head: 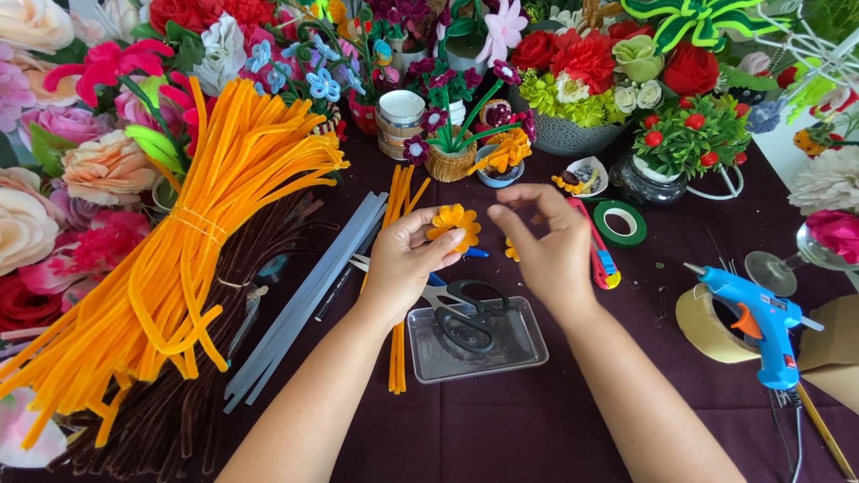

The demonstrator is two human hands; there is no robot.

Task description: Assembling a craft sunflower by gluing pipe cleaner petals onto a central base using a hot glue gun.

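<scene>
On dark purple table (537,429), big orange pipe-cleaner bundle (179,241) lies far left. Mid-table, clear tray (523,353) w/ black scissors (470,317). Above it, left hand (407,259) pinches small orange pipe-cleaner flower (454,224) btwn thumb & fingers; right hand (550,246) just beside, fingers curled, holding nothing visible.

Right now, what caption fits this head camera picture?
Left hand holds an orange pipe-cleaner flower; right hand beside it, above scissors.

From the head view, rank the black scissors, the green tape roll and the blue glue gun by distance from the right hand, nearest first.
1. Black scissors: on the clear tray, just below and left of the right hand.
2. Green tape roll: on the cloth, off to its right.
3. Blue glue gun: far right, standing by the beige tape roll.
</scene>
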